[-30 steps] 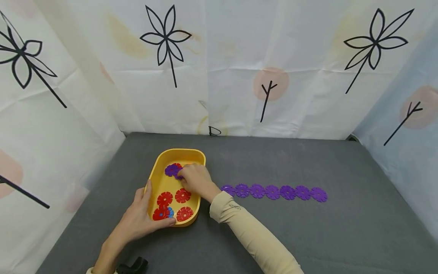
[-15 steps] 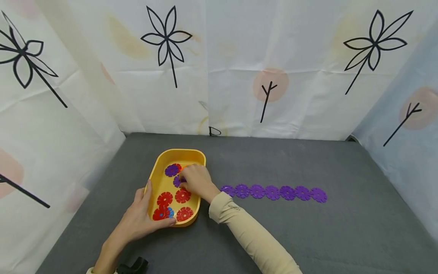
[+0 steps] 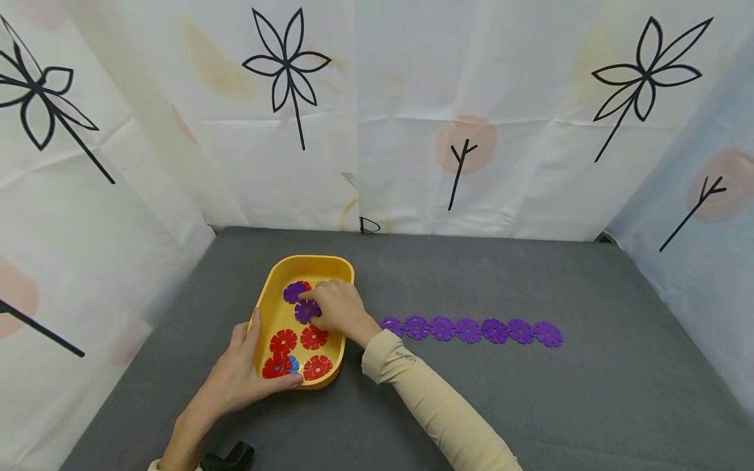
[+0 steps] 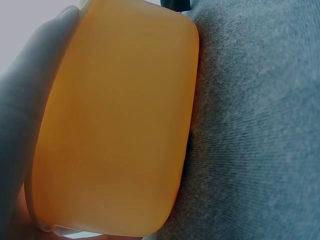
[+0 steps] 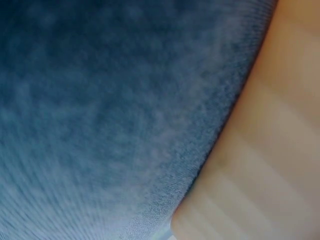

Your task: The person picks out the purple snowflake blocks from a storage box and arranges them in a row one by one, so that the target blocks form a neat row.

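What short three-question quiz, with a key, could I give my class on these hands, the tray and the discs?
1. Multiple choice: which colour is in the tray but not in the row?
A purple
B red
C green

2. True or false: the row lies inside the tray.

3. Fill in: the left hand holds the tray, and the disc nearest the right hand is ____.

Key: 1 B; 2 false; 3 purple.

The far white cloth wall [image 3: 400,78] looks bright and clear, but from the right wrist the flat grey cloth tabletop [image 5: 100,125] is dim, blue and blurry.
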### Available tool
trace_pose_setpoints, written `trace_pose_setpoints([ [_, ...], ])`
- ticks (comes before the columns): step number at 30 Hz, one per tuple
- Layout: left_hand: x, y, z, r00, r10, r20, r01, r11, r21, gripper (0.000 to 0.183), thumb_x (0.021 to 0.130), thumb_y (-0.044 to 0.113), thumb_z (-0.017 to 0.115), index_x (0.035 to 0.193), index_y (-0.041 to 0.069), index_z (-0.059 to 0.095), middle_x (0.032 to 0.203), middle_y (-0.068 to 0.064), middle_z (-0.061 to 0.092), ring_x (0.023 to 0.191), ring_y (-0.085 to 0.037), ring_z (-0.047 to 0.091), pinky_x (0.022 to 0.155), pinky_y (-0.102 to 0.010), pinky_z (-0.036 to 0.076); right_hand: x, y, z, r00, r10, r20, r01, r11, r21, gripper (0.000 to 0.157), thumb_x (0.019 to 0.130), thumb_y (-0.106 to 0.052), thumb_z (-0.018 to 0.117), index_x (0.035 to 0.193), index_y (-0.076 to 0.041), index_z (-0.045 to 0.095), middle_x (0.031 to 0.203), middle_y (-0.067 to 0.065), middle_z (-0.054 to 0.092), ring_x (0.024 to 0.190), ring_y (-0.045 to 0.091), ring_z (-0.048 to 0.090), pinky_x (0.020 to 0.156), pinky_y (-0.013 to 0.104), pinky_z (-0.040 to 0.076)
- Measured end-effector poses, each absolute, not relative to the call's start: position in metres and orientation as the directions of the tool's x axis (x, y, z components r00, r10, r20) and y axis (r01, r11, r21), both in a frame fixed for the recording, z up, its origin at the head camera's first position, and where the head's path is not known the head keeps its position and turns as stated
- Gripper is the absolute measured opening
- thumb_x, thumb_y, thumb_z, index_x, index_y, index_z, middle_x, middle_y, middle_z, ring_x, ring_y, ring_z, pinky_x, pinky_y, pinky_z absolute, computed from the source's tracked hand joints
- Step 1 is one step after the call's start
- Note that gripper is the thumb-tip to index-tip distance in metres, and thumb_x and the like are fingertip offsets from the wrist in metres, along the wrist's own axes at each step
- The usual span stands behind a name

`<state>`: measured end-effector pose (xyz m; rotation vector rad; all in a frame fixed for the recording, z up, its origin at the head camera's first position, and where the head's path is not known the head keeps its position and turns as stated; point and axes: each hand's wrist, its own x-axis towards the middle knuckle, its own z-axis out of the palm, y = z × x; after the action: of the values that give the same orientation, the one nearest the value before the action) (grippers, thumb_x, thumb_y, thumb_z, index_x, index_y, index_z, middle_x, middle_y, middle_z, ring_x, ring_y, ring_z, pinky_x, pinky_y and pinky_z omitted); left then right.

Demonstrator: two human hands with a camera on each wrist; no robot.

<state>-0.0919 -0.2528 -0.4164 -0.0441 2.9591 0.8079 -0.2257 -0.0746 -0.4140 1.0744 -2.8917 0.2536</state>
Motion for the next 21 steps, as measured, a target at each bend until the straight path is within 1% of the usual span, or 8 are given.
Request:
trace_pose_setpoints([
  [2,-0.0918,-0.2527,-0.4168,-0.997,-0.009,-0.082,-0.050,0.860,0.508,0.139,0.072,0.069,0.081,0.164,0.004,-0.001,0.146,-0.022,0.031,0.103,-0.026,0.056,0.076,-0.034,0.050,-0.2258,-0.0745,-0.4143,-0.759,-0.644,0.091,-0.650,0.748,-0.131,0.046,0.086,-0.039,0.081,0.131,-0.035,0.071,0.102,-0.007,0.074,0.083,0.011,0.061,0.064,0.020,0.046],
  [7,-0.0923,-0.2524,-0.4161,-0.996,-0.011,-0.086,-0.053,0.862,0.504,0.138,0.072,0.069,0.080,0.164,0.004,0.000,0.146,-0.022,0.031,0.103,-0.026,0.057,0.077,-0.034,0.052,-0.2265,-0.0740,-0.4144,-0.751,-0.655,0.085,-0.659,0.738,-0.143,0.047,0.085,-0.042,0.082,0.130,-0.034,0.072,0.099,-0.008,0.072,0.081,0.008,0.061,0.063,0.018,0.044],
  [12,-0.0932,-0.2520,-0.4147,-0.996,-0.011,-0.087,-0.054,0.864,0.501,0.135,0.071,0.069,0.081,0.164,0.003,0.008,0.142,-0.020,0.031,0.102,-0.026,0.055,0.076,-0.033,0.051,-0.2271,-0.0741,-0.4131,-0.733,-0.674,0.094,-0.680,0.717,-0.156,0.046,0.083,-0.042,0.084,0.127,-0.032,0.073,0.098,-0.008,0.073,0.078,0.005,0.058,0.061,0.016,0.042],
  [15,-0.0933,-0.2521,-0.4150,-0.997,-0.010,-0.083,-0.050,0.863,0.503,0.133,0.071,0.068,0.081,0.164,0.004,0.011,0.140,-0.019,0.031,0.102,-0.026,0.054,0.076,-0.032,0.051,-0.2268,-0.0748,-0.4128,-0.732,-0.676,0.089,-0.680,0.717,-0.153,0.046,0.084,-0.040,0.083,0.128,-0.032,0.073,0.097,-0.008,0.073,0.076,0.005,0.057,0.061,0.015,0.043],
  [18,-0.0930,-0.2524,-0.4161,-0.997,-0.008,-0.075,-0.046,0.861,0.507,0.133,0.072,0.068,0.081,0.165,0.006,0.009,0.142,-0.019,0.031,0.102,-0.027,0.055,0.076,-0.033,0.050,-0.2261,-0.0758,-0.4137,-0.735,-0.673,0.079,-0.676,0.720,-0.156,0.047,0.086,-0.037,0.082,0.131,-0.029,0.071,0.100,-0.006,0.072,0.079,0.006,0.058,0.067,0.016,0.048],
  [21,-0.0922,-0.2527,-0.4176,-0.997,-0.008,-0.073,-0.044,0.857,0.514,0.137,0.072,0.068,0.081,0.165,0.007,0.001,0.146,-0.021,0.031,0.105,-0.029,0.057,0.080,-0.040,0.055,-0.2249,-0.0762,-0.4148,-0.739,-0.670,0.069,-0.670,0.721,-0.178,0.046,0.088,-0.033,0.081,0.133,-0.026,0.070,0.105,-0.003,0.071,0.083,0.008,0.060,0.076,0.018,0.053],
])
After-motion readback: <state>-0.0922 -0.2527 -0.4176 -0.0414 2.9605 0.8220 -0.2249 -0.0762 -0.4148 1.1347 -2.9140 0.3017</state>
